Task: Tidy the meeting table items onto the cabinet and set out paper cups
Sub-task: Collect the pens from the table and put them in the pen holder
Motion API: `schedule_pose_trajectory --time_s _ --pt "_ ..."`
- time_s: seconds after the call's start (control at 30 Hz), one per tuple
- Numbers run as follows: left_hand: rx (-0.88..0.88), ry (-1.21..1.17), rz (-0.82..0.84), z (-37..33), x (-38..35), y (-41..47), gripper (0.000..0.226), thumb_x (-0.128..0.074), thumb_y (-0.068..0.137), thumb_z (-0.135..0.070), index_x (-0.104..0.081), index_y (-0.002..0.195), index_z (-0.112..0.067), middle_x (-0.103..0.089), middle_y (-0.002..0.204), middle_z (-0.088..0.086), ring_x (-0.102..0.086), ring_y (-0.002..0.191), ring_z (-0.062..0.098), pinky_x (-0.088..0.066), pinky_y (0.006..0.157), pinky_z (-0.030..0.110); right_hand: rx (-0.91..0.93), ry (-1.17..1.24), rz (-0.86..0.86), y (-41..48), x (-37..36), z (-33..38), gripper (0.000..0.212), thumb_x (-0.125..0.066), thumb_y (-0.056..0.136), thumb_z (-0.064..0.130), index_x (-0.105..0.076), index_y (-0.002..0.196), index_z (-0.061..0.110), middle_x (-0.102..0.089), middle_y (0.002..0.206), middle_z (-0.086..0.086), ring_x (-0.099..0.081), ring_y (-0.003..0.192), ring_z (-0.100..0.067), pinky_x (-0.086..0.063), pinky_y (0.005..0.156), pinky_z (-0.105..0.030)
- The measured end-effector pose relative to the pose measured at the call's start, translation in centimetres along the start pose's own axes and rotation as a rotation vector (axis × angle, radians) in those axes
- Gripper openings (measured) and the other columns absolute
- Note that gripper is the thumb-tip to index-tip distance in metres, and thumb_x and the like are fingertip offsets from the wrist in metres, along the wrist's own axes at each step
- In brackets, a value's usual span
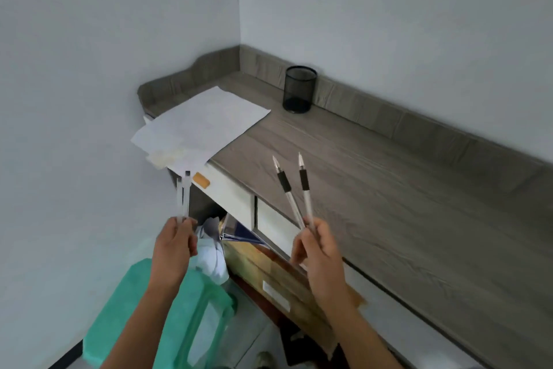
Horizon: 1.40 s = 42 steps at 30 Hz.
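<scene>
My right hand (317, 252) grips two clear pens (294, 189) with black grips, tips pointing up over the cabinet's front edge. In my left hand (175, 244) is one clear pen (185, 195), held upright left of the cabinet. A black mesh pen holder (300, 89) stands empty-looking at the back of the grey wood cabinet top (374, 189), near the wall corner. A loose stack of white papers (203, 124) lies on the cabinet's left end and overhangs its edge.
White drawers (230, 192) run under the cabinet top. Below stand a cardboard box (281, 282), a green bag (197, 314) and crumpled white material (212, 252) on the floor. Walls close in at the left and behind.
</scene>
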State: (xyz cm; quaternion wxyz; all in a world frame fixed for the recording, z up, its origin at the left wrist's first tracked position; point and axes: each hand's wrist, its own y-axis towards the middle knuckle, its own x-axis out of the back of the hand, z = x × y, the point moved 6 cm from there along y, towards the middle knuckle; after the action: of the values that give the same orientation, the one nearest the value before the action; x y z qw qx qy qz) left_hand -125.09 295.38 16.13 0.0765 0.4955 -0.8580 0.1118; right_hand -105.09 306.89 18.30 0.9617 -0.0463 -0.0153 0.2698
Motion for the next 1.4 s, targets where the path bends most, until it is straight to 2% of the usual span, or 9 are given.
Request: schedule_pose_trajectory --time_s 0.2,0.37,0.47,0.63,0.77,0.93,1.07,1.23,1.4 --pt "-0.101 0.008 0.061 -5.7 -2.9 4.3 0.022 -0.037 0.095 -0.01 -0.05 0.079 0.0 -0.04 0.057 0.013 -0.033 0.054 0.022 -0.031 0.052 0.028 0.061 0.039 -0.089 7.4 1.6 4.0 0.022 -0.033 0.097 0.009 -0.046 0.085 0.023 -0.048 0.056 0.002 -0.046 0.049 -0.01 -0.045 0.052 -0.021" --pt "-0.233 0.149 0.187 -10.2 -6.3 9.0 0.026 -0.04 0.094 -0.013 -0.052 0.087 0.009 -0.045 0.056 0.011 -0.039 0.053 0.022 -0.034 0.056 0.031 -0.068 0.042 -0.147 12.0 3.1 4.3 0.024 -0.028 0.097 0.009 -0.039 0.078 0.02 -0.039 0.055 0.0 -0.035 0.045 -0.012 -0.035 0.041 -0.019" --pt "-0.304 0.248 0.295 -13.0 -9.5 12.2 0.024 -0.04 0.094 -0.015 -0.055 0.085 0.001 -0.048 0.056 0.009 -0.044 0.055 0.022 -0.037 0.063 0.035 -0.105 -0.029 -0.181 14.6 4.0 5.2 0.023 -0.029 0.096 0.013 -0.037 0.076 0.019 -0.038 0.056 0.0 -0.032 0.045 -0.012 -0.03 0.04 -0.02" --pt "-0.32 0.254 0.459 -16.8 -14.0 16.1 0.021 -0.039 0.095 -0.013 -0.055 0.085 -0.006 -0.048 0.058 0.009 -0.042 0.053 0.019 -0.036 0.053 0.026 -0.089 -0.154 -0.16 18.8 4.7 8.5 0.014 -0.028 0.097 0.017 -0.036 0.086 0.017 -0.038 0.057 0.0 -0.035 0.046 -0.013 -0.033 0.042 -0.021" --pt "-0.402 0.319 0.556 -19.4 -15.6 18.8 0.02 -0.04 0.096 -0.017 -0.055 0.089 -0.004 -0.047 0.059 0.006 -0.041 0.053 0.016 -0.036 0.052 0.023 -0.006 -0.227 -0.158 22.2 4.4 11.1 0.013 -0.029 0.098 0.022 -0.034 0.091 0.012 -0.042 0.053 -0.002 -0.04 0.04 -0.015 -0.038 0.042 -0.023" --pt "-0.55 0.508 0.682 -22.5 -16.7 22.0 0.022 -0.046 0.093 -0.017 -0.048 0.072 -0.01 -0.047 0.057 0.002 -0.042 0.052 0.016 -0.037 0.055 0.028 0.13 -0.168 -0.224 24.9 4.5 12.4 0.02 -0.027 0.099 0.023 -0.036 0.082 0.015 -0.042 0.053 -0.002 -0.038 0.04 -0.014 -0.037 0.038 -0.02" --pt "-0.83 0.931 0.605 -25.6 -18.4 23.6 0.027 -0.041 0.095 -0.025 -0.043 0.069 -0.02 -0.05 0.068 -0.002 -0.046 0.065 0.016 -0.033 0.056 0.028 0.145 -0.165 -0.249 26.1 4.0 11.8 0.019 -0.028 0.099 0.022 -0.037 0.084 0.015 -0.041 0.051 -0.001 -0.035 0.037 -0.011 -0.035 0.038 -0.02" --pt "-1.226 1.438 0.291 -28.2 -21.5 25.1 0.02 -0.035 0.096 -0.019 -0.051 0.107 -0.013 -0.054 0.086 0.004 -0.048 0.076 0.022 -0.034 0.057 0.027 0.152 -0.213 -0.237 27.2 4.0 11.6 0.019 -0.028 0.099 0.024 -0.038 0.087 0.014 -0.042 0.05 0.0 -0.036 0.037 -0.01 -0.036 0.039 -0.019" --pt "-1.45 1.69 0.245 -28.4 -23.7 25.3 0.038 -0.039 0.09 -0.002 -0.049 0.122 -0.018 -0.056 0.111 0.007 -0.047 0.108 0.027 -0.034 0.083 0.034 0.112 -0.228 -0.295 27.8 5.0 10.8 0.019 -0.029 0.099 0.023 -0.037 0.084 0.015 -0.042 0.051 0.0 -0.036 0.035 -0.009 -0.035 0.038 -0.019"
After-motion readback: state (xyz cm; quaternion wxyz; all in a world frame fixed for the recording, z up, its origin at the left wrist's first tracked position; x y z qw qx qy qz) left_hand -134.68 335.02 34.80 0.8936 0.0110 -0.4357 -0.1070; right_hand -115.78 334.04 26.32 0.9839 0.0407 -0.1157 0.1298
